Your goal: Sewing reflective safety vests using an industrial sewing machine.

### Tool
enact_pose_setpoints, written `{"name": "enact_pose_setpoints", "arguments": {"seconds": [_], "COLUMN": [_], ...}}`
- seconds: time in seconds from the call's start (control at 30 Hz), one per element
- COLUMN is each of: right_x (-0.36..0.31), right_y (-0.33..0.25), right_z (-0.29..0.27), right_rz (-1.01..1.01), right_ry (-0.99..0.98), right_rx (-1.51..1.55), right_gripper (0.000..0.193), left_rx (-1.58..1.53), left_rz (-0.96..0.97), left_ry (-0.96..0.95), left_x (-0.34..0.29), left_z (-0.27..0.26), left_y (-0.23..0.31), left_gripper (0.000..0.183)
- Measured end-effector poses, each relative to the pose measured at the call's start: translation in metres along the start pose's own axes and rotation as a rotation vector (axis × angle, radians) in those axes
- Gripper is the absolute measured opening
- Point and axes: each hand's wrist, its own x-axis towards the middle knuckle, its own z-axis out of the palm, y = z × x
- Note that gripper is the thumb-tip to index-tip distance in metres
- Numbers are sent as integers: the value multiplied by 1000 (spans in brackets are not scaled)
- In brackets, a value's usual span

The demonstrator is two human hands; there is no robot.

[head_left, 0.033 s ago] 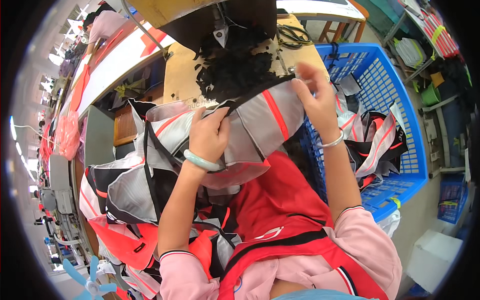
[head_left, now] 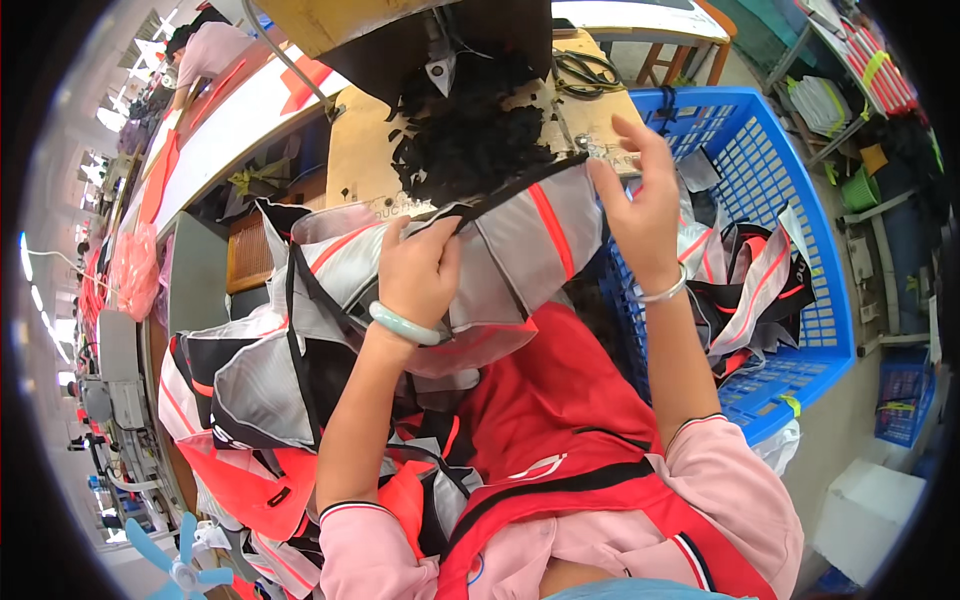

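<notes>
A grey garment piece (head_left: 520, 235) with a black top edge and an orange-red stripe stretches before me at the front edge of a wooden work table. My left hand (head_left: 415, 270), a pale green bangle at its wrist, is closed over the black edge with fingers curled onto the cloth. At the piece's right end is my right hand (head_left: 640, 205), fingers spread apart and the thumb against or just beside the corner. Beyond the cloth, a heap of black scraps (head_left: 465, 150) lies under a pointed metal machine part (head_left: 440, 70).
To the right stands a blue plastic basket (head_left: 835, 290) with grey, black and orange garment pieces inside. More pieces (head_left: 265, 390) pile up at my left. A coiled black cable (head_left: 588, 72) lies on the table's far right. Another person (head_left: 212, 52) bends over a long table at far left.
My right hand's fingers have opened away from the cloth's corner. The left hand keeps its place on the edge.
</notes>
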Motion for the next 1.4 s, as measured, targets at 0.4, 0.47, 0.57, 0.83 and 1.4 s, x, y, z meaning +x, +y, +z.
{"name": "enact_pose_setpoints", "arguments": {"seconds": [0.4, 0.47, 0.57, 0.83, 1.4], "right_x": [12, 15, 21, 50, 102], "right_y": [-14, -13, -18, -21, 5], "right_z": [37, 36, 29, 46, 83], "right_rz": [-483, -503, -535, -449, 201], "right_ry": [-513, -519, -496, -352, -579], "right_rx": [-269, -281, -345, -323, 137], "right_gripper": [14, 13, 12, 17, 30], "left_rx": [-444, -462, -436, -545, -676], "left_rz": [-119, -158, -274, -216, -522], "left_ry": [254, 206, -15, -191, -359], "left_x": [-2, -5, 16, 78, 139], "left_z": [26, 24, -4, -40, -47], "left_y": [28, 25, 20, -16, -61], "left_gripper": [23, 25, 23, 30, 47]}}
